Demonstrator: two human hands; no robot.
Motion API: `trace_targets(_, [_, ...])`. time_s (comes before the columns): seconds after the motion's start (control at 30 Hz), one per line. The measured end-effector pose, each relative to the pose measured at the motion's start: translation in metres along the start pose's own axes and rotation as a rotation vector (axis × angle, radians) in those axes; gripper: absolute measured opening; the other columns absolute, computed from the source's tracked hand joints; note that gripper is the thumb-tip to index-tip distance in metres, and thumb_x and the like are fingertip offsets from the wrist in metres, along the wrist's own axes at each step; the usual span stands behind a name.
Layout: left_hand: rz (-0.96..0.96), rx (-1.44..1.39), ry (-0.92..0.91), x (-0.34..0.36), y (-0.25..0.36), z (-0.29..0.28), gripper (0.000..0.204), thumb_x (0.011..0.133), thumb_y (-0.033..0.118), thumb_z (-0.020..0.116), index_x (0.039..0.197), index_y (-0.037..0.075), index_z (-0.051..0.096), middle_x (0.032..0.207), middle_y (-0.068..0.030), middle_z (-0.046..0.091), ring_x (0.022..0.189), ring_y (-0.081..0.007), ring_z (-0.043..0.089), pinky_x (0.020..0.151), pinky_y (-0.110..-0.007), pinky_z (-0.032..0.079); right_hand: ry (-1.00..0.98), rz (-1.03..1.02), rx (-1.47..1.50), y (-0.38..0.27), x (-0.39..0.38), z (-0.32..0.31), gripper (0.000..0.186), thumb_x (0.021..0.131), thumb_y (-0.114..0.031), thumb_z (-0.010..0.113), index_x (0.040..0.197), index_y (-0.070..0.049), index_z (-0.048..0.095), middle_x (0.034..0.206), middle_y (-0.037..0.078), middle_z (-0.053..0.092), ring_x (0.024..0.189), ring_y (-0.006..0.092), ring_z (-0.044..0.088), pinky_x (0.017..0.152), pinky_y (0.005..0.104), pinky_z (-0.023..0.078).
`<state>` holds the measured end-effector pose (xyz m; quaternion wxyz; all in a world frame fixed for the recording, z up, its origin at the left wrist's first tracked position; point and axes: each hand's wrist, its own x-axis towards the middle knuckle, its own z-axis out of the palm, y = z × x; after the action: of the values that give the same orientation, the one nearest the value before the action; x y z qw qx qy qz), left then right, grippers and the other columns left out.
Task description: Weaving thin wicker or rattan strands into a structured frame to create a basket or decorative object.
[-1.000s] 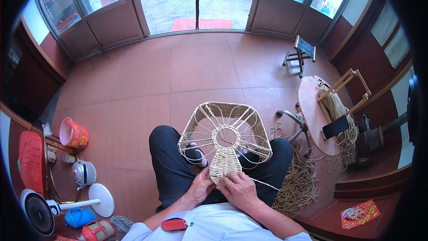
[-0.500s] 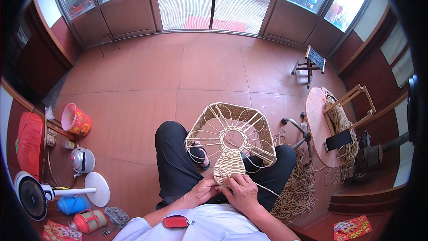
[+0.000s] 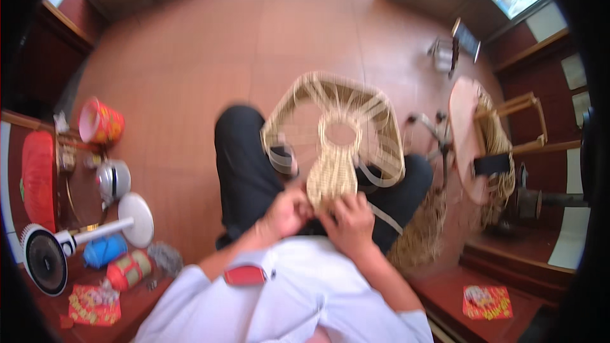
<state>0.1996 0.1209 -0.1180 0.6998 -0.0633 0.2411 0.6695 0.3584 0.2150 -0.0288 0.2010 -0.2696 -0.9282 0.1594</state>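
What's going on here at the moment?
The person's left hand and right hand are at the near end of a woven panel, which joins a ring inside an open basket-like frame. A pale strand trails by the right hand; heaped cord lies alongside. Blur hides the exact grip.

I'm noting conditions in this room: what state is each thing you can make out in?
Tan woven frame with thin spokes, partly woven, gaps open.
Left hand, fingers curled, holding the frame's near end.
Right hand, fingers bent, holding that end.
Tan cord heap, loose, blurred.
Red floral bucket, upright, open-topped.
Silver kettle, upright.
White pedestal fan with black front, upright; whether spinning, unclear.
Folding stool with dark seat, unfolded.
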Motion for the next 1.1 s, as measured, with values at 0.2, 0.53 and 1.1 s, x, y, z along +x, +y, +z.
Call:
trace_targets(0.2, [0.154,-0.053,0.027,-0.012,0.001,0.001,0.037,0.101,0.015,0.061,0.136,0.005,0.062,0.101,-0.0005,0.066,0.070,-0.0096,0.054,0.072,-0.030,0.046,-0.004,-0.006,0.027,0.003,-0.005,0.001,0.032,0.083,-0.021,0.088,0.111,-0.011,0.077,0.098,0.004,0.066,0.090,0.0256,0.065,0.077,0.0368,0.055])
trace_targets(0.53, [0.226,0.162,0.150,-0.018,0.005,0.017,0.055,0.102,0.009,0.072,0.151,0.003,0.048,0.099,0.0003,0.064,0.078,-0.0056,0.054,0.077,-0.025,0.049,0.007,0.015,0.026,0.001,-0.002,-0.001,0.032,0.081,-0.022,0.091,0.106,-0.012,0.075,0.098,0.002,0.067,0.091,0.0247,0.066,0.078,0.0366,0.056])
trace_targets(1.1, [0.307,0.344,0.154,-0.022,0.005,0.018,0.064,0.103,0.012,0.071,0.157,-0.002,0.038,0.104,-0.0050,0.065,0.078,-0.0072,0.057,0.075,-0.024,0.052,0.015,0.016,0.031,0.000,-0.003,0.002,0.042,0.080,-0.021,0.089,0.120,-0.016,0.077,0.100,0.002,0.067,0.091,0.0240,0.065,0.078,0.0369,0.055])
